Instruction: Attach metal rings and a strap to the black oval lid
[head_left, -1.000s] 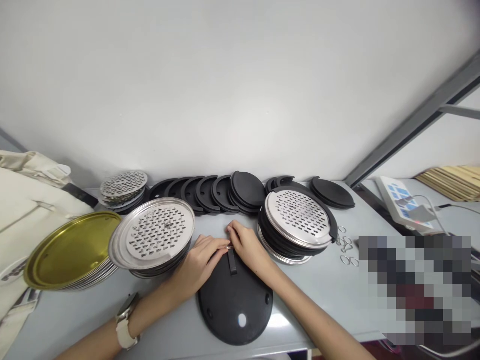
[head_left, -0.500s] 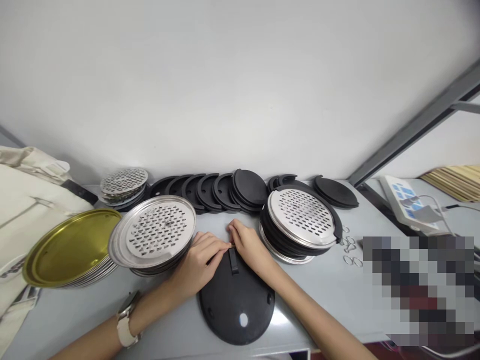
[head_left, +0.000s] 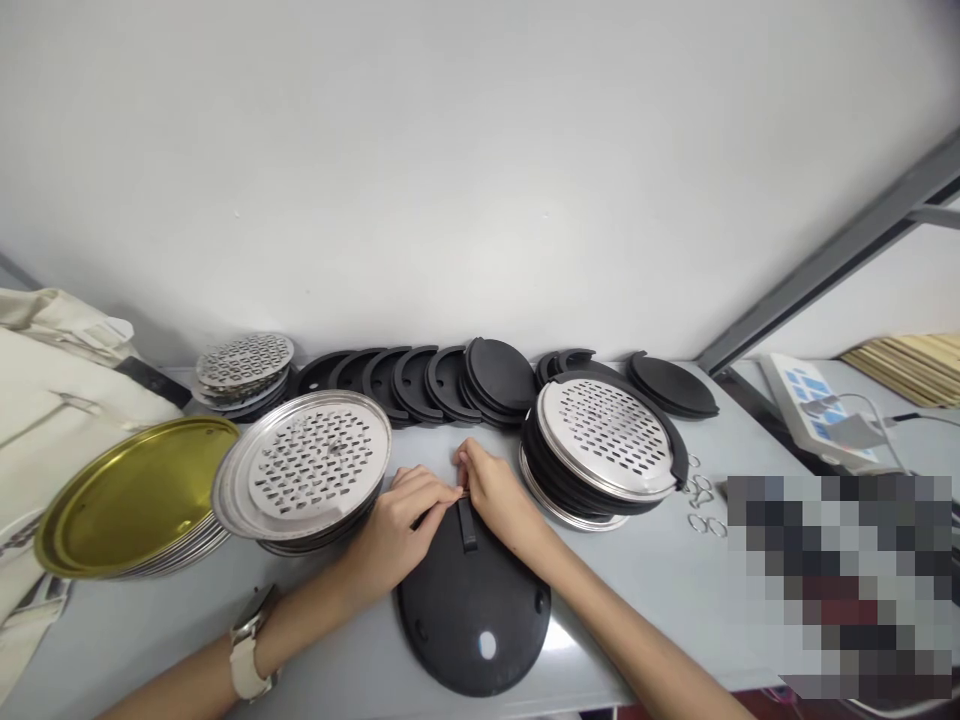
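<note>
A round black plastic disc lies flat on the table before me, with a short black strap at its far edge and a white oval patch near its close edge. My left hand comes in over the disc's left side, thumb and index finger pinched at the strap's far end. Opposite it, my right hand is closed at the same spot, fingertips almost meeting the left ones. Whatever small piece is between the fingertips is hidden.
Stacked perforated metal plates stand left, beside gold-coloured trays. Another stack topped by a perforated plate is at right, near several loose metal rings. Black discs line the wall. A white device sits far right.
Both hands stay pinched at the strap's far end with barely any movement. The view has shifted slightly.
</note>
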